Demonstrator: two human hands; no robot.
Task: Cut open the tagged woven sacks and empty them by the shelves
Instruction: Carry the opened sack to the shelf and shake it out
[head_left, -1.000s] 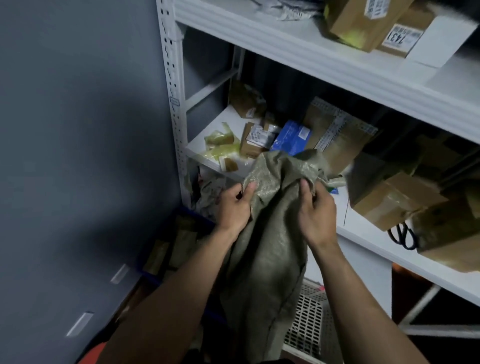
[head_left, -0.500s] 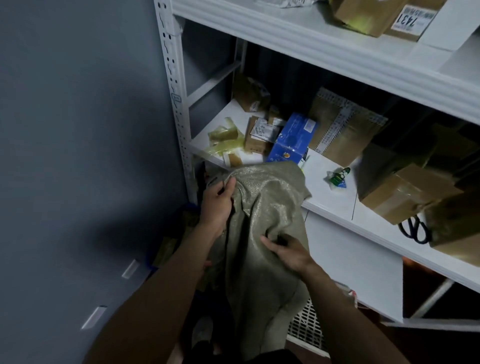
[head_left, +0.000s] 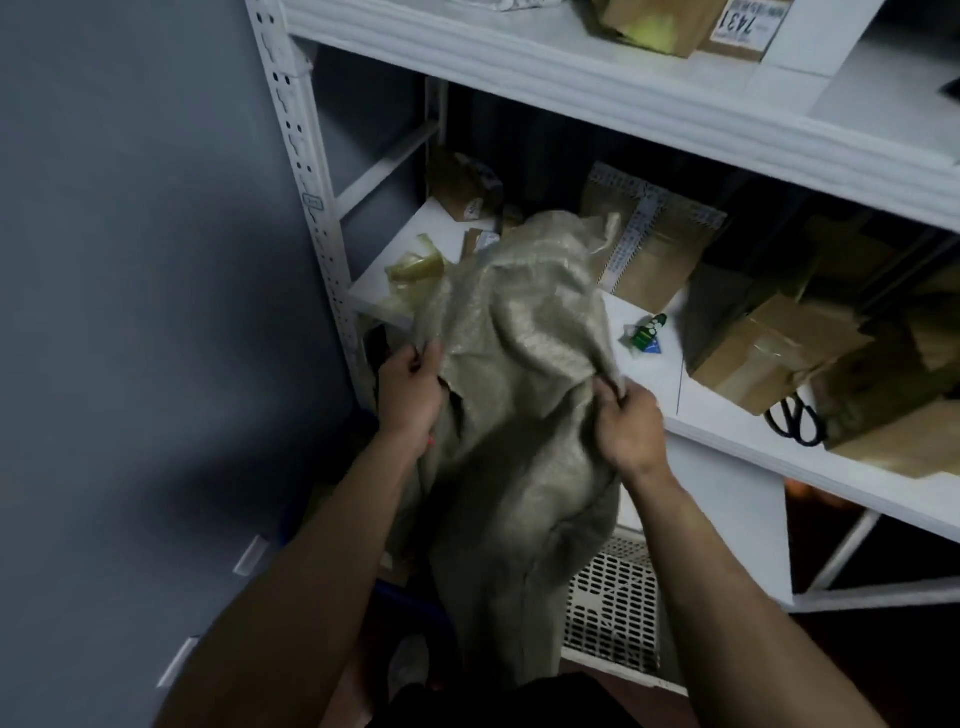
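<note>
Here the left hand (head_left: 410, 387) and the right hand (head_left: 631, 428) each pinch a fold of the limp grey-green woven sack (head_left: 519, 374), which drapes from the near edge of the white shelf (head_left: 727, 415) down toward the floor.

Olive-grey woven sack (head_left: 519, 364) against white shelving (head_left: 655, 368)

The sack showed a fine, faintly shiny weave, dull olive-grey throughout. Right of it lay a small green packet (head_left: 647, 332) with white dots and a blue corner, then brown cardboard boxes (head_left: 769, 353) and black-handled scissors (head_left: 795, 421). Left of it were pale yellow translucent scraps (head_left: 415, 267) and a blue-grey wall (head_left: 130, 260). Below it, a white crate (head_left: 613, 603) carried rows of dark slots.
</note>
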